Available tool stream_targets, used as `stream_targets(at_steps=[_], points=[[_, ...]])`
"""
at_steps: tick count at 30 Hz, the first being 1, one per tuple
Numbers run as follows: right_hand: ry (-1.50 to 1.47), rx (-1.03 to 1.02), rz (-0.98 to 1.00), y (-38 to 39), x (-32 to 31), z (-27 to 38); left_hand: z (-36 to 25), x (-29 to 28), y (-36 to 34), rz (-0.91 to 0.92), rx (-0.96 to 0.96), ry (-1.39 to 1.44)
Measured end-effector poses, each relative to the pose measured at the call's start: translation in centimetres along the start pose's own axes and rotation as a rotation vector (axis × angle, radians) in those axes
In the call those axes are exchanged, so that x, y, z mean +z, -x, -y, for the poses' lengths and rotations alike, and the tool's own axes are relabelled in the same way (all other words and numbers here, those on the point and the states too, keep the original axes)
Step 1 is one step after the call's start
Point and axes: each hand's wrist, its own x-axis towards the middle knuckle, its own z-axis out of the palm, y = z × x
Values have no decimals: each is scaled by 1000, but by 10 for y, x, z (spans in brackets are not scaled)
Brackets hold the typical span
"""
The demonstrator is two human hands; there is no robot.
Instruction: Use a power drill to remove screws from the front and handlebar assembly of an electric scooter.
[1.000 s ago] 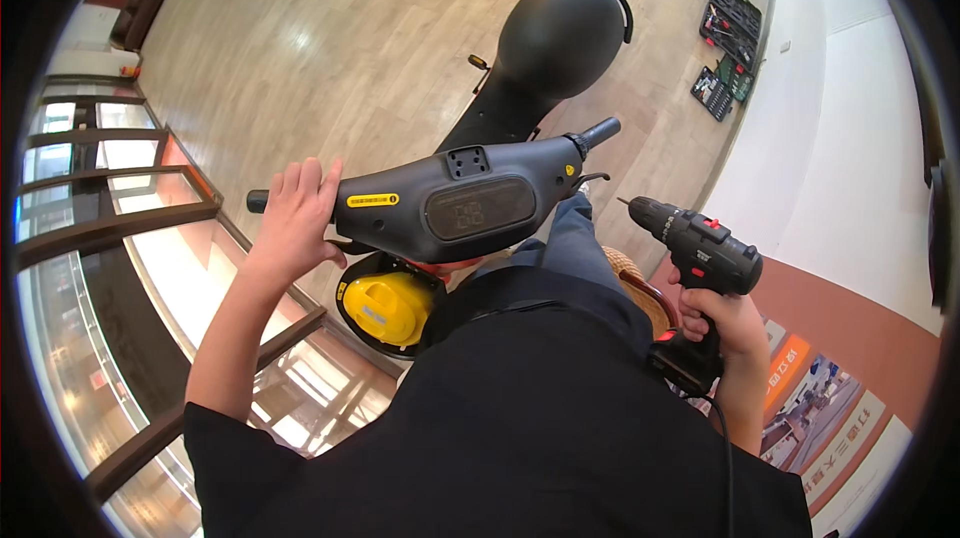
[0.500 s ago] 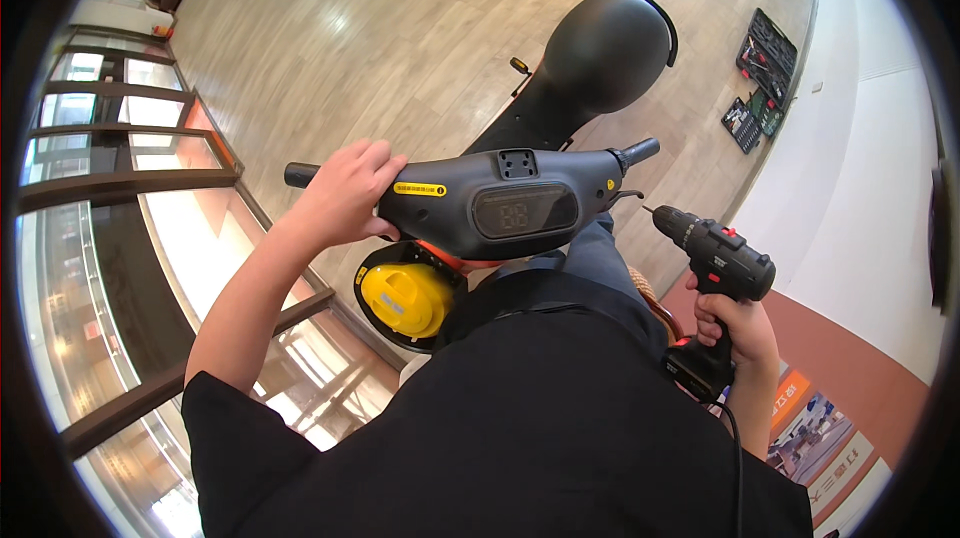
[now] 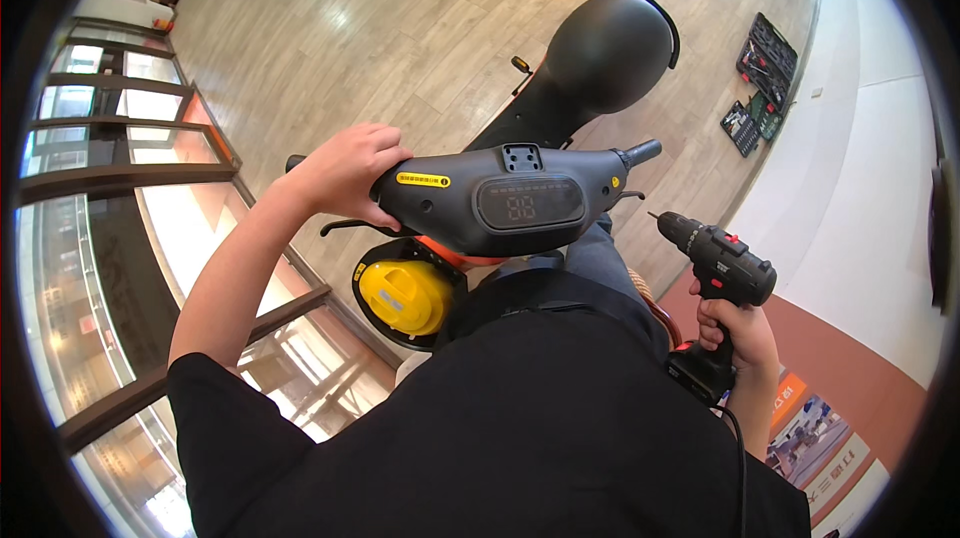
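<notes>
In front of me is an electric scooter's handlebar with a black plastic cover (image 3: 440, 203) and a dark display (image 3: 530, 205). My left hand (image 3: 350, 173) grips the left end of that cover, fingers over the top and thumb underneath. Just below the hand juts a black brake lever (image 3: 345, 228). The left handlebar grip is mostly hidden behind the hand. In my right hand (image 3: 735, 333) is a black cordless drill (image 3: 728, 263), its bit pointing left toward the right brake lever (image 3: 627, 198). The bit touches nothing. Past the cover lies the black scooter seat (image 3: 608, 53).
A yellow helmet (image 3: 405, 296) sits below the left side of the handlebar. On the wooden floor (image 3: 350, 38) at the far right lie an opened black tool case (image 3: 768, 58) and a socket tray (image 3: 741, 128). Glass panels (image 3: 130, 228) run along the left, a white wall (image 3: 850, 138) on the right.
My left hand has shifted a little on the cover, and the left brake lever now shows beneath it. The cover has tilted slightly. The drill has moved only slightly.
</notes>
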Motion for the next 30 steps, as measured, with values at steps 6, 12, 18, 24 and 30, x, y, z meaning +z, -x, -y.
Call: stream_targets(at_steps=[6,12,18,24,30], points=[[-31,1,-32,7,0,1,-23,-5,-1,31,-95,-71],[-37,7,-50,6,-1,-1,-44,-1,-3,87,-242,-262],[-49,-33,-5,3,-5,-6,-39,-5,-13,161,-234,-135],[-82,-25,-14,4,-8,-9,-34,-3,-13,213,-219,-153],[-87,-23,-4,4,-12,-12,-32,-6,-10,205,-183,-139]])
